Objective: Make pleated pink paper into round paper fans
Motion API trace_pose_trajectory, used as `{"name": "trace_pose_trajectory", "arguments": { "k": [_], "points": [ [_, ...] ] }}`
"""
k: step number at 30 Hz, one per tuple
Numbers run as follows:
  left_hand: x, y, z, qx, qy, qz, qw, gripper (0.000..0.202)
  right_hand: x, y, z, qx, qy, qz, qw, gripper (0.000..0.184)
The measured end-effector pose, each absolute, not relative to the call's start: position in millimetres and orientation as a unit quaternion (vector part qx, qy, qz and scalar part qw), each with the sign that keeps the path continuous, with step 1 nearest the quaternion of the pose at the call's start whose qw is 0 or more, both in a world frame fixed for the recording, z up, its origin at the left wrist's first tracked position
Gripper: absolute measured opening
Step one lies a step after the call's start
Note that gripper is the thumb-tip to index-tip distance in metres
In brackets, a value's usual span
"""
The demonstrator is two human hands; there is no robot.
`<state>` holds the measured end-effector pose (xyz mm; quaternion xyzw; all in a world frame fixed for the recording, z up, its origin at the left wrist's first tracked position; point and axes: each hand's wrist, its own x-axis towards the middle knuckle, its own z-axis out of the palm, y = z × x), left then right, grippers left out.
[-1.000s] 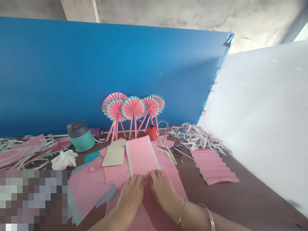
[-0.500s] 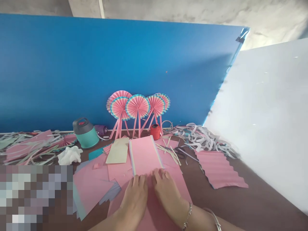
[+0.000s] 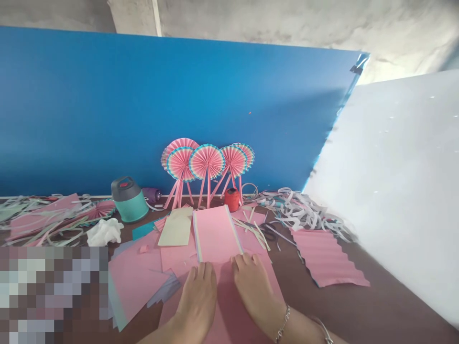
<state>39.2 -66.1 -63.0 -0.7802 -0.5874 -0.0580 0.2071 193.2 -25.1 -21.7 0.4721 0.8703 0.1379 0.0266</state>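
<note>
In front of me lies a pink paper sheet (image 3: 215, 231) with pale yellow and bluish stripes along its two long sides. My left hand (image 3: 199, 294) is at its near left corner, fingers together and bent down on the edge. At the near right corner my right hand (image 3: 253, 282) holds the same edge, with fingers curled and fingertips partly hidden. Beneath my hands is a larger pink sheet (image 3: 229, 315). A pale yellow paper piece (image 3: 175, 227) lies just left of the striped sheet, and yellow strips (image 3: 256, 231) lie to its right beside dark scissors (image 3: 269, 232).
Finished round paper fans (image 3: 207, 162) lean on the blue panel (image 3: 107, 110). Nearby stand a red thread spool (image 3: 232, 199) and a teal container (image 3: 131, 205). Shredded strips (image 3: 304, 208) and a pleated pink sheet (image 3: 330, 258) lie right; more pink sheets (image 3: 136, 274) lie left.
My hands have moved slightly apart along the near edge, the right one shifting a little to the right. The view has tilted up slightly. The striped sheet stays in place.
</note>
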Motion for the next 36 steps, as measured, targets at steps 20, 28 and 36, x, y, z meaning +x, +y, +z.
{"name": "trace_pose_trajectory", "arguments": {
  "k": [20,28,36],
  "points": [
    [31.1,-69.2,-30.5,-0.778,-0.591,0.023,0.214,0.032,210.6,-3.9,6.6,0.567,0.817,0.102,-0.027,0.023],
    [24.5,-63.9,-39.3,-0.767,-0.603,0.006,0.217,0.035,210.6,11.7,0.6,0.383,0.923,0.037,-0.028,0.020],
    [8.0,-46.7,-9.3,-0.741,-0.632,-0.212,0.075,0.036,208.4,8.6,-7.6,0.495,0.838,-0.099,-0.207,0.022]
  ]
}}
